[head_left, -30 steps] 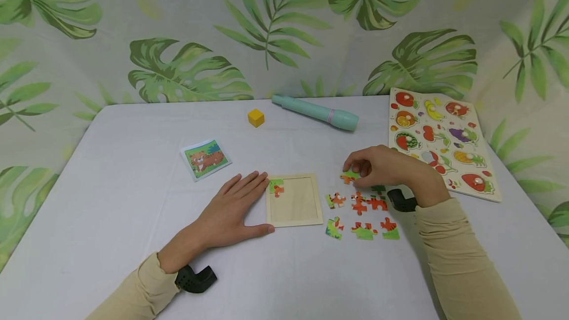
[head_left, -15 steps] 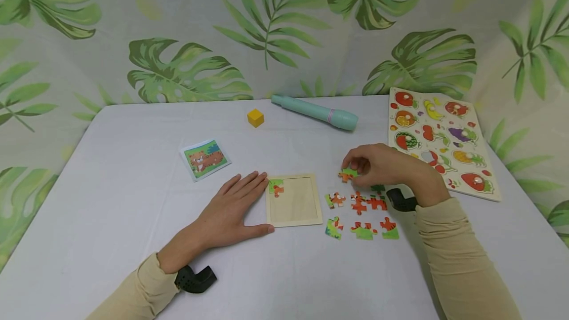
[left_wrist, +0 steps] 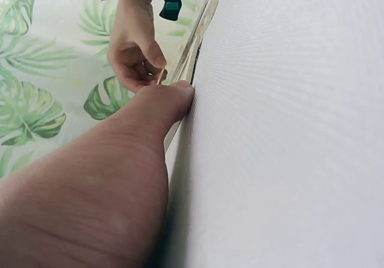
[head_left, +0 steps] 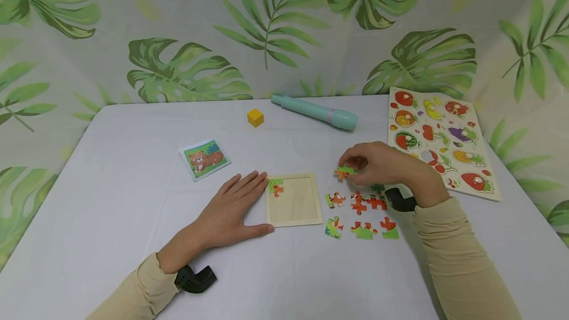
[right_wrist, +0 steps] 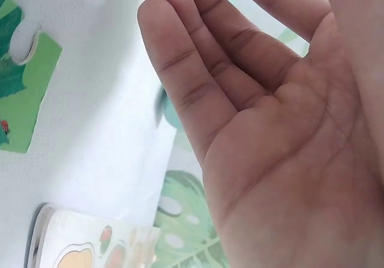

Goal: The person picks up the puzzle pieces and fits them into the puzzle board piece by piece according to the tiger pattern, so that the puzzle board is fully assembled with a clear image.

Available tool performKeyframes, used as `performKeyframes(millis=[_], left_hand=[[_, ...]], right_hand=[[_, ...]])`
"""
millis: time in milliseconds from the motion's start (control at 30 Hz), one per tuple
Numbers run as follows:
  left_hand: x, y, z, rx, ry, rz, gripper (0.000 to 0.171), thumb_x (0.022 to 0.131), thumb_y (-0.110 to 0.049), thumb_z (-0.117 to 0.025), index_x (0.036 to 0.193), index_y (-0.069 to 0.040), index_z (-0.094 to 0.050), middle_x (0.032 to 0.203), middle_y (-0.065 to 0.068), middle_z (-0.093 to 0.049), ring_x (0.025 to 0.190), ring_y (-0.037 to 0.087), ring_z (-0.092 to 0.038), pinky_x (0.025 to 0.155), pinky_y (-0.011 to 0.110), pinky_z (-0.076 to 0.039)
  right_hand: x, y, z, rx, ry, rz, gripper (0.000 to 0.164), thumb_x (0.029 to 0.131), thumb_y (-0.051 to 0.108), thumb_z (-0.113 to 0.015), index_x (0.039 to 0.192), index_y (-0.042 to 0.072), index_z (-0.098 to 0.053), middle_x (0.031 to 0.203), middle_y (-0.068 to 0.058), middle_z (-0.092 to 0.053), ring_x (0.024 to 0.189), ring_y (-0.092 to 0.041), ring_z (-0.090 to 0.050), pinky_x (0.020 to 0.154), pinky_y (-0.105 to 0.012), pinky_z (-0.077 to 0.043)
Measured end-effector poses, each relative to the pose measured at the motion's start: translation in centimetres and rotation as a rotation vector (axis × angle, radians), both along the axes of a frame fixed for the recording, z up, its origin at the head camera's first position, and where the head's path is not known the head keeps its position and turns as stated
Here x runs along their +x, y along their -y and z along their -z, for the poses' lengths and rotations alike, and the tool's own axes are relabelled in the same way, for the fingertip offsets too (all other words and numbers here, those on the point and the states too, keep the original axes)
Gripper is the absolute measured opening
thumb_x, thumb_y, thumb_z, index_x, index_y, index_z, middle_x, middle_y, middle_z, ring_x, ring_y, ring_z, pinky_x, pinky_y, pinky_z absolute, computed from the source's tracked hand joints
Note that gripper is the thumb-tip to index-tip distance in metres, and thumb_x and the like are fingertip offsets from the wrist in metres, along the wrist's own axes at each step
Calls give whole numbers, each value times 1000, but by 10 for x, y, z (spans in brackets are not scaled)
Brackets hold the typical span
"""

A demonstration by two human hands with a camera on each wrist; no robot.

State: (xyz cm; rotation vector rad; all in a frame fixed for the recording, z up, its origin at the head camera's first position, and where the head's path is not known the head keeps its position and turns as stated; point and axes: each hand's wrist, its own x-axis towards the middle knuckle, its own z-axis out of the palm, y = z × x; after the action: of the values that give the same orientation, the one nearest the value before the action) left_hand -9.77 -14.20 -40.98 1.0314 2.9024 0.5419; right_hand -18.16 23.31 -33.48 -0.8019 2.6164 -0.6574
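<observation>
My left hand (head_left: 228,214) lies flat, fingers straight and thumb spread, along the left edge of a square wooden puzzle tray (head_left: 295,224). One green and orange jigsaw piece (head_left: 276,187) sits in the tray's upper left corner. To the right of the tray, my right hand (head_left: 378,164) pinches another jigsaw piece (head_left: 342,173), green on top and orange below; the left wrist view shows this held piece (left_wrist: 161,76) edge-on. Several loose tiger-patterned pieces (head_left: 364,231) lie in rows beneath that hand. A green piece (head_left: 378,188) is partly hidden by it.
A tiger picture card (head_left: 205,160) lies left of the tray. Farther back are a yellow cube (head_left: 255,117) and a teal tube-shaped object (head_left: 314,112). A fruit knob-puzzle board (head_left: 473,164) rests at the right, partly behind the right forearm.
My right hand has shifted slightly left and away from me, carrying the pinched jigsaw piece toward the tray. My left hand stays in place.
</observation>
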Motion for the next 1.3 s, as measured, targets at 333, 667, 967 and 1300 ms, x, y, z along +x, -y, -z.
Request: performKeyframes(millis=[333, 667, 967, 1300], left_hand=[[0, 0, 1, 6, 3, 1, 101, 90, -69, -64, 163, -9, -30, 171, 2, -26, 159, 20, -19, 129, 46, -14], [-1, 0, 0, 5, 3, 4, 100, 90, -69, -64, 163, -9, -30, 171, 2, -26, 159, 20, -18, 129, 47, -14], [-1, 0, 0, 0, 5, 5, 100, 90, -69, -64, 163, -9, -30, 171, 2, -26, 159, 20, -19, 129, 46, -14], [0, 0, -1, 1, 5, 0, 100, 90, -68, -65, 163, -9, -30, 171, 1, -26, 159, 20, -19, 129, 46, -14]], right_hand=[[2, 7, -2, -6, -55, -35, 28, 88, 11, -78, 116, 13, -74, 107, 3, -71, 94, -13, -63, 88, -39, -58], [5, 18, -5, -20, -108, -64, 31, 87, 8, -77, 118, 11, -74, 109, 3, -71, 94, -14, -62, 87, -40, -57], [6, 27, 0, -55, -158, -98, 34, 86, 7, -76, 120, 10, -74, 105, 4, -69, 92, -14, -59, 84, -38, -55], [9, 40, -1, -66, -146, -93, 35, 89, 10, -70, 123, 12, -74, 115, 4, -69, 104, -15, -64, 92, -41, -56]])
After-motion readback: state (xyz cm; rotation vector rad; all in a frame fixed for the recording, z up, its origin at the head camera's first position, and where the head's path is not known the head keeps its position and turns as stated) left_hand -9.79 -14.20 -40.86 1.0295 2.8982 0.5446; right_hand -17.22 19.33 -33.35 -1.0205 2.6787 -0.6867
